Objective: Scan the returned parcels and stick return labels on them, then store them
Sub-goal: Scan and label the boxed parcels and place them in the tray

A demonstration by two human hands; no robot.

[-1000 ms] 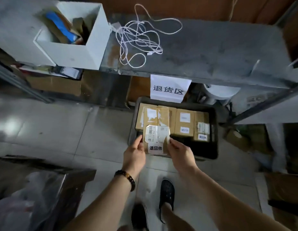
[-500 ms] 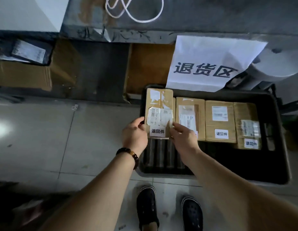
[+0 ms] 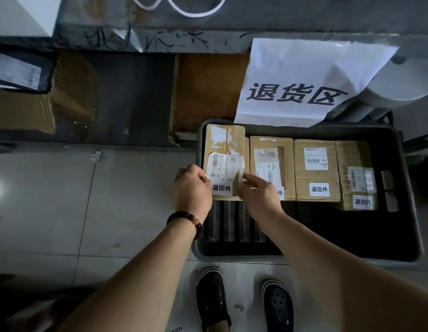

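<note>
At 9 o'clock in my view I see a cardboard box (image 3: pixel 71 97) under the shelf. Nearer centre, the left hand (image 3: pixel 191 188), a beaded bracelet (image 3: pixel 186 218) on its wrist, curls its fingers round the left edge of the parcel (image 3: pixel 223 142). The right hand (image 3: pixel 258 197) pinches the parcel's 3 o'clock edge, forefinger laid on the shipping label (image 3: pixel 223 166). The parcel sits at the 9 o'clock end of the black crate (image 3: pixel 404 212), just beside a row of labelled parcels (image 3: pixel 316 173); I cannot tell whether it rests on the floor. A paper sign (image 3: pixel 299 75) hangs at the crate's 12 o'clock.
</note>
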